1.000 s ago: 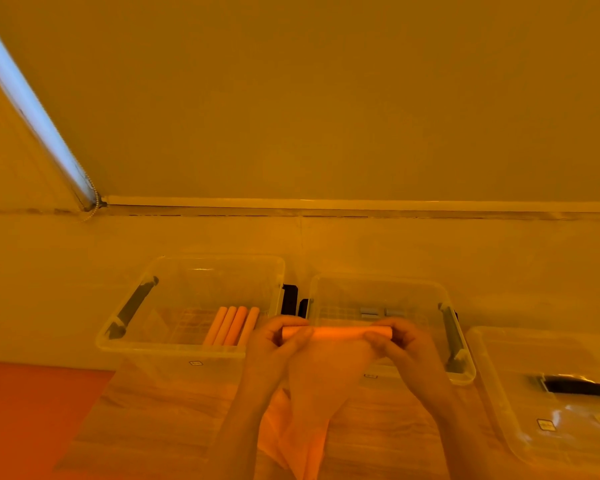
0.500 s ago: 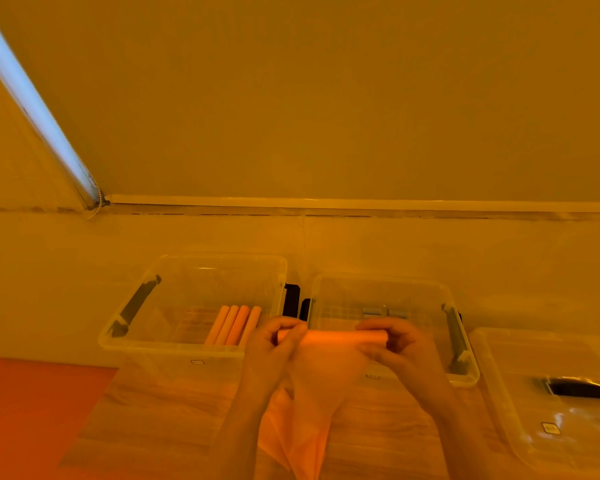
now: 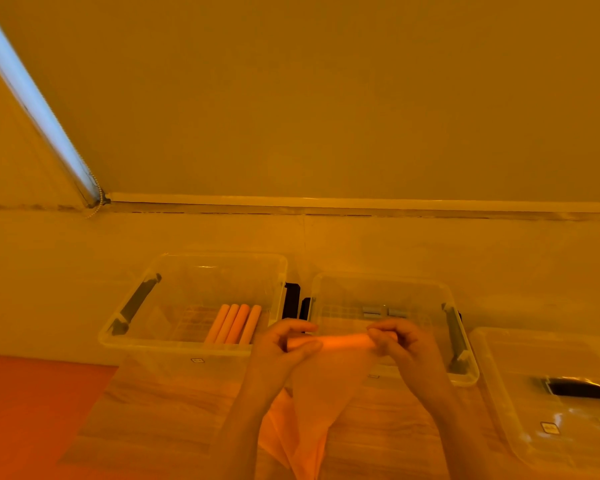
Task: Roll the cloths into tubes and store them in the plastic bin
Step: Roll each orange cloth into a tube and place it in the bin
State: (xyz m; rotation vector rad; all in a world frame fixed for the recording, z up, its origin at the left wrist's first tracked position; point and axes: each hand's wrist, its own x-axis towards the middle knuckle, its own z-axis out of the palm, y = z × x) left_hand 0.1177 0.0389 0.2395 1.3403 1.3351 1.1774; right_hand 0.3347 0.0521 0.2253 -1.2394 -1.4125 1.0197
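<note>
Clear plastic bin point(image 3: 160, 336) on the left has four smooth rolled tubes point(image 3: 234, 323) lying side by side inside. Next over, the left hand point(image 3: 278, 348) has its fingers curled round one end of a soft orange cloth point(image 3: 321, 382), rolled tight at the top with the loose part hanging to the wooden table point(image 3: 160, 410). The right hand point(image 3: 404, 344) pinches the other end, in front of a second see-through bin point(image 3: 465, 372). A flat clear lid point(image 3: 520, 410) sits far right.

Both hands raised, left point(image 3: 280, 344) and right point(image 3: 400, 342) fingers curled, pinching.
</note>
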